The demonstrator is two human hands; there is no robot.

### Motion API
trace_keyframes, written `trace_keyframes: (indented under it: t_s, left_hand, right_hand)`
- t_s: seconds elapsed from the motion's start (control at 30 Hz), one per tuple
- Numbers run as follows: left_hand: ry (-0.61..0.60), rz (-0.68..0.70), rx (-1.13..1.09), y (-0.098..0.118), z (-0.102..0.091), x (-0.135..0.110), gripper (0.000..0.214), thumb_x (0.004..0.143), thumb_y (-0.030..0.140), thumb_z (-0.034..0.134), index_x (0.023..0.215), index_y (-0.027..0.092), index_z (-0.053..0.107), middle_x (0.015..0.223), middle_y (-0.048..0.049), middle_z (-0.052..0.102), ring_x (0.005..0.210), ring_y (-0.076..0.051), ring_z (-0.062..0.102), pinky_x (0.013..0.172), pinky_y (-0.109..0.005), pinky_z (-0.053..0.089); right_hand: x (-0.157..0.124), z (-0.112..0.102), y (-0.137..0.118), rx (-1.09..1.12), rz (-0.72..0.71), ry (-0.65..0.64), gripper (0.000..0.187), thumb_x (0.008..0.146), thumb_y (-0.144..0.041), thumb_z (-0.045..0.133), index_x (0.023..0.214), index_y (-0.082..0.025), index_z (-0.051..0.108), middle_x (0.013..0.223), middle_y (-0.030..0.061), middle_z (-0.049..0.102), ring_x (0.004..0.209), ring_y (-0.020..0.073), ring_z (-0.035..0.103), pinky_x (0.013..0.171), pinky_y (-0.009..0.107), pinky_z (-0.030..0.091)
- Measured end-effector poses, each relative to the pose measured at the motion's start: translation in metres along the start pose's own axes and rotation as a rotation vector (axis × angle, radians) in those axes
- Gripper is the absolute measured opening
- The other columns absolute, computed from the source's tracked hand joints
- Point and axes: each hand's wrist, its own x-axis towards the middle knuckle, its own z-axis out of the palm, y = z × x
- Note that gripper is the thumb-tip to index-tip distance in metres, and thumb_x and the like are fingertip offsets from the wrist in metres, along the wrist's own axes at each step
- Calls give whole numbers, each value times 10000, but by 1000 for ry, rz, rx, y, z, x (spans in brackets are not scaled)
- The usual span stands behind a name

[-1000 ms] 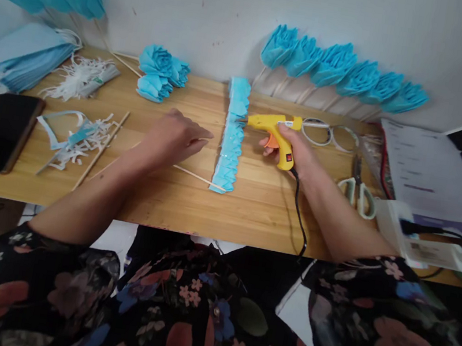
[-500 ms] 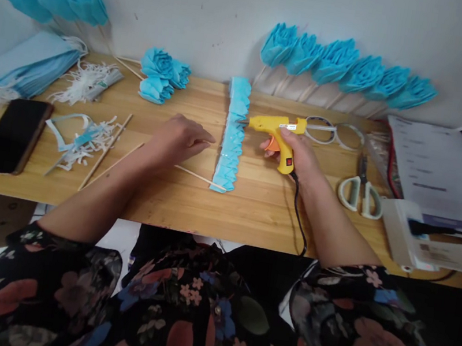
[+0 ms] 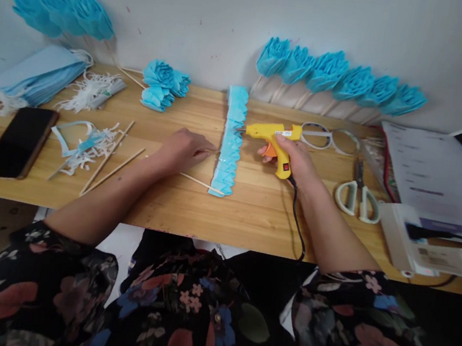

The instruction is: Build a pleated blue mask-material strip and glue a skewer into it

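A pleated light-blue strip [image 3: 228, 158] of fabric-like material lies upright across the middle of the table, glossy glue spots showing on it. My right hand [image 3: 297, 157] is wrapped round a yellow glue gun [image 3: 266, 130], fingers by its orange trigger, with the nozzle over the strip's upper half. At the strip's left edge is my left hand [image 3: 184, 151], thumb and fingers pressed together; whether they pinch the edge or something small is hidden. A thin wooden stick [image 3: 199, 181] rests with one end on the strip's near end.
Blue flowers on sticks [image 3: 325, 74] lean on the wall, and more lie by the left [image 3: 161, 77]. Around sit face masks [image 3: 39, 72], a phone [image 3: 19, 142], cut straps [image 3: 86, 147], loose sticks [image 3: 112, 172], tape rolls [image 3: 345, 142], scissors [image 3: 359, 196] and a white power strip [image 3: 400, 241].
My left fingertips have moved slightly right, up to the strip's edge. The glue gun keeps nearly the same place over the strip. The whole view has shifted a little.
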Motion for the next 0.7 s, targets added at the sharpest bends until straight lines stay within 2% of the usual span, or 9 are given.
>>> trace_keyframes:
  t_s: [0.27, 0.47, 0.7]
  left_hand:
    - [-21, -19, 2, 3, -3, 0, 349, 978, 266, 519, 1132, 200, 824, 1078, -99, 833, 974, -235, 760, 844, -330, 512]
    - [-29, -22, -10, 3, -4, 1, 331, 996, 289, 529, 1127, 209, 822, 1084, -86, 830, 981, -230, 749, 847, -324, 501]
    - [-51, -33, 6, 2, -4, 2, 337, 1005, 308, 521, 1133, 213, 818, 1093, -88, 823, 1005, -237, 738, 870, -335, 497]
  right_hand:
    - [2, -1, 3, -29, -16, -14, 455, 757, -686, 822, 693, -243, 745, 707, 64, 780, 557, 163, 654, 599, 331, 582]
    - [1, 0, 2, -22, 54, 53, 394, 790, -628, 834, 759, -243, 757, 742, 69, 784, 575, 183, 665, 565, 337, 577]
    - [1, -2, 2, -22, -18, -12, 455, 750, -666, 828, 774, -216, 766, 721, 64, 779, 561, 169, 649, 577, 317, 563]
